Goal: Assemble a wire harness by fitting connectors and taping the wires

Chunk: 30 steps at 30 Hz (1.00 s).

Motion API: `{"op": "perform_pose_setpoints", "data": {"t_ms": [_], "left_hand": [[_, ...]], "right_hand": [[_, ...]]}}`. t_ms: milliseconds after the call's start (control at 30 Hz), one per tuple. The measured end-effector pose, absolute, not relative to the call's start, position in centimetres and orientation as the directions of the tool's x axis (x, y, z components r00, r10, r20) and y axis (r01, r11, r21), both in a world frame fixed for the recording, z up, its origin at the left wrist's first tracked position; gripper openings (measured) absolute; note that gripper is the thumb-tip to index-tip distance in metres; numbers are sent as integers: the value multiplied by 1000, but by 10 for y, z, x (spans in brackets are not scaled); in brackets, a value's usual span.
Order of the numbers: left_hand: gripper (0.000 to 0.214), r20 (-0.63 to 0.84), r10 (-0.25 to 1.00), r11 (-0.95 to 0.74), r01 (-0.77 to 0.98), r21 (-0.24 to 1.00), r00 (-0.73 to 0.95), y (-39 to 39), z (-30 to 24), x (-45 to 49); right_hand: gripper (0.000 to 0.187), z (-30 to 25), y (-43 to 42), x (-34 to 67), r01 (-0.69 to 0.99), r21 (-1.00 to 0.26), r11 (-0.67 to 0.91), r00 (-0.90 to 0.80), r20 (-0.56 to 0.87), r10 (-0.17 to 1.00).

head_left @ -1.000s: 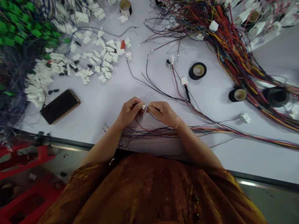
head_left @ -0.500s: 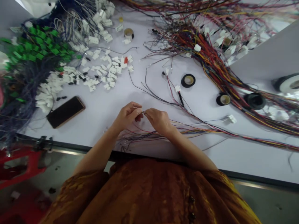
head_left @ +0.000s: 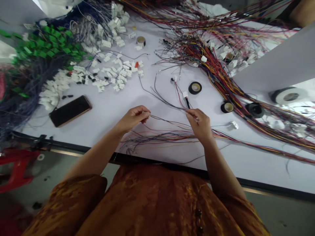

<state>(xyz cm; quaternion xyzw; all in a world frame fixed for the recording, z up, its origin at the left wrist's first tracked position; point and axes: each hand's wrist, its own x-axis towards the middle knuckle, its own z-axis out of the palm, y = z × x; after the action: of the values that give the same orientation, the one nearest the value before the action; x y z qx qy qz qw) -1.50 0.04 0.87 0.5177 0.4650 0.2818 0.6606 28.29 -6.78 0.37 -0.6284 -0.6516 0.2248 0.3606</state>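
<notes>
Pinched in my left hand [head_left: 135, 118] are the ends of a few thin wires [head_left: 169, 121], which run right across the table. My right hand [head_left: 200, 124] has its fingertips closed on dark wires [head_left: 169, 103] beside a black-wrapped joint. Just above it lies a white connector [head_left: 185, 94] on red and black leads. Beneath both hands a loose wire bundle [head_left: 159, 139] stretches along the table's front. A white plug [head_left: 234, 125] on a grey wire lies right of my right hand.
A phone [head_left: 71, 110] lies at left, near heaped white connectors [head_left: 56, 88] and green connectors [head_left: 49, 41]. Tape rolls [head_left: 195, 88] sit at right by a thick wire harness [head_left: 221, 77]. A grey panel [head_left: 278, 62] rises at right. The table's dark edge [head_left: 157, 162] runs before me.
My right hand has moved right, away from my left hand, and now grips dark wires near the black joint. My left hand stays nearly in place. The view has shifted slightly.
</notes>
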Motion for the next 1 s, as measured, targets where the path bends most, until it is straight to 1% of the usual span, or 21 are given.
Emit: {"op": "perform_pose_setpoints", "data": {"t_ms": [200, 267, 333, 400, 467, 500, 567, 633, 700, 733, 800, 867, 900, 933, 1000], "left_hand": [[27, -293, 879, 289, 70, 955, 377, -4, 5, -14], [27, -298, 879, 296, 63, 953, 372, -8, 4, -14], [28, -306, 879, 308, 55, 950, 365, -11, 3, -14], [30, -322, 880, 328, 45, 944, 348, -13, 2, -13], [32, -340, 884, 350, 28, 936, 322, -13, 1, -10], [33, -346, 885, 358, 20, 934, 311, -12, 0, -9], [36, -353, 890, 367, 5, 930, 289, -10, -1, -5], [38, -356, 892, 373, -9, 928, 279, -7, -4, -1], [38, -362, 892, 382, -23, 924, 269, -3, -8, 3], [37, -366, 892, 386, -29, 922, 266, -2, -9, 4], [37, -368, 894, 389, -36, 920, 257, 0, -11, 6], [36, -366, 895, 388, -37, 921, 254, 2, -11, 7], [36, -366, 895, 388, -39, 921, 255, 2, -11, 8], [37, -368, 894, 390, -39, 920, 254, 2, -11, 9], [39, -377, 892, 397, -35, 917, 250, 4, -12, 11]], "right_hand": [[20, 7, -20, 273, 720, -687, 96, 43, 182, 982], [19, 4, 1, 270, 767, -641, 39, 75, 150, 986], [18, -1, 21, 266, 827, -559, -66, 139, 88, 986], [19, -6, 39, 261, 881, -441, -173, 196, 8, 981], [19, -11, 52, 255, 913, -345, -217, 215, -44, 976], [17, -13, 56, 252, 922, -324, -214, 210, -47, 977], [16, -17, 59, 246, 930, -330, -165, 175, -1, 985], [17, -20, 59, 242, 927, -360, -102, 140, 80, 987], [18, -23, 59, 239, 919, -385, -91, 151, 129, 980], [23, -24, 61, 238, 915, -389, -110, 170, 122, 978], [31, -26, 67, 237, 917, -369, -153, 188, 60, 980], [22, -24, 73, 235, 931, -336, -141, 150, 0, 989], [17, -23, 74, 234, 935, -336, -112, 117, -5, 993], [16, -20, 73, 232, 930, -358, -76, 85, 10, 996], [18, -13, 64, 227, 887, -462, 5, 31, 70, 997]]}}
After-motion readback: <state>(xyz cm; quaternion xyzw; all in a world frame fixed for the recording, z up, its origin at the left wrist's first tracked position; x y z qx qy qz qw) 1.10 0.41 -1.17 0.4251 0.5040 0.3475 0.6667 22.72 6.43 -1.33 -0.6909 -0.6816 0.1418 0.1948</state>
